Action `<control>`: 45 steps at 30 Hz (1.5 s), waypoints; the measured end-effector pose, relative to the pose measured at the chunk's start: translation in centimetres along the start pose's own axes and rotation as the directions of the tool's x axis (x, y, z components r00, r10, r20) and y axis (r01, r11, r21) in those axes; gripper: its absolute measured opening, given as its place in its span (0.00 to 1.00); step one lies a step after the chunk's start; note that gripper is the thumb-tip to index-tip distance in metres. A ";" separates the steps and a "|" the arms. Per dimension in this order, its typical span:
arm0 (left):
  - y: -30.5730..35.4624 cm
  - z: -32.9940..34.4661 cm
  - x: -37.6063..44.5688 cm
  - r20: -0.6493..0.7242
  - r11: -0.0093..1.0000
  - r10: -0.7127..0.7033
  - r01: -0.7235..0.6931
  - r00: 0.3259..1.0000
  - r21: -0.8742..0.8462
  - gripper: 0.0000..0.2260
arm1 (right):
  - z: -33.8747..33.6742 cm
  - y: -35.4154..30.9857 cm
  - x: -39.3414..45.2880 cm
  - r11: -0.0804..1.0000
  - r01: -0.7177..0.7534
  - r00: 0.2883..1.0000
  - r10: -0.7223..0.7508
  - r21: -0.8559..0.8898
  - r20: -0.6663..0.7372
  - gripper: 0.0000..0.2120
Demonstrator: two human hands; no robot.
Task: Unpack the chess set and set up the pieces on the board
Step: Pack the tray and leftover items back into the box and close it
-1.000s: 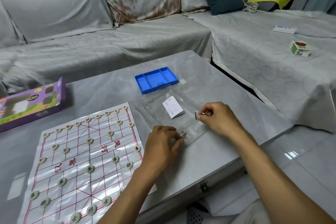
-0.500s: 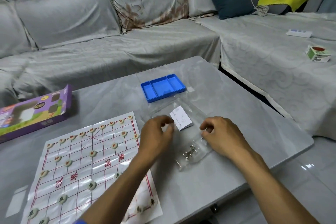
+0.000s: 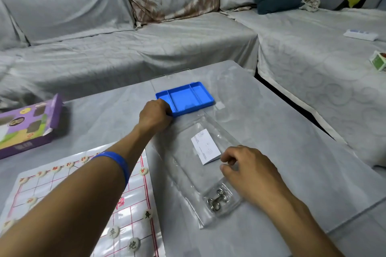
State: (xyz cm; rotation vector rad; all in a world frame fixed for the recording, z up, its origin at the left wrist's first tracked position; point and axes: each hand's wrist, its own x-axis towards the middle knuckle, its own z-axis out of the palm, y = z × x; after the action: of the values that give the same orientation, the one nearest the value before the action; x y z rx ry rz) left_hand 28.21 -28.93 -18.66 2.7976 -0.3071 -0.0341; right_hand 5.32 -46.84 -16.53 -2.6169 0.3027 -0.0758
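Head view, left hand [image 3: 155, 113] gripping blue tray [image 3: 189, 98], right hand [image 3: 248, 171] loosely curled over clear bag [image 3: 188, 171] of metal rings [image 3: 217, 200]

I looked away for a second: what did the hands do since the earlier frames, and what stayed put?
The left hand left the clear plastic bag, reached away to the blue tray and now grips its near-left corner. The right hand let go of its metal ring and hovers over the bag. Bag, white slip, chess board and purple box stayed put.
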 end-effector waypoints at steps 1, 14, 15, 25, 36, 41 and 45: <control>-0.1 -0.1 -0.3 -0.041 0.999 0.016 -0.014 0.999 0.035 0.04 | 0.0 0.2 0.0 1.000 -0.011 1.000 0.011 0.004 -0.005 0.08; 2.9 -7.8 -15.6 -0.499 0.954 0.239 -0.298 0.833 -0.042 0.02 | -2.1 -6.1 -1.7 0.389 -0.074 0.987 0.163 0.918 0.010 0.18; 2.6 -7.8 -17.5 -0.506 0.946 0.259 -0.322 0.823 -0.038 0.02 | -2.0 -7.6 -2.2 0.313 -0.095 0.990 0.129 0.945 0.056 0.22; -2.4 -8.2 -27.8 -0.504 0.853 0.381 -0.504 0.775 -0.132 0.07 | 4.3 -17.0 -5.2 0.414 -0.016 0.953 0.281 0.910 -0.111 0.09; -13.2 -9.2 -29.3 0.208 -0.044 -0.575 0.224 0.791 -0.974 0.09 | 5.3 -19.3 -2.3 0.271 -0.143 0.963 0.260 0.952 0.071 0.10; -14.6 -11.1 -27.3 0.374 -0.587 -0.329 0.122 0.867 -0.800 0.22 | 5.7 -19.5 -2.1 0.316 -0.211 0.974 0.149 0.925 0.171 0.12; -14.2 -12.5 -27.4 0.320 -0.543 -0.178 0.178 0.931 -0.821 0.31 | 6.1 -19.7 -2.2 0.473 -0.142 0.990 0.080 0.869 0.119 0.13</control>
State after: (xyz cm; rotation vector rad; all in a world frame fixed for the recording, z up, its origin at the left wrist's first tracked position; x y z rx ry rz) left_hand 5.14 -5.99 -11.72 0.7181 0.2904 -0.2645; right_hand 7.74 -26.69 -12.26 -1.5331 0.3014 -0.0771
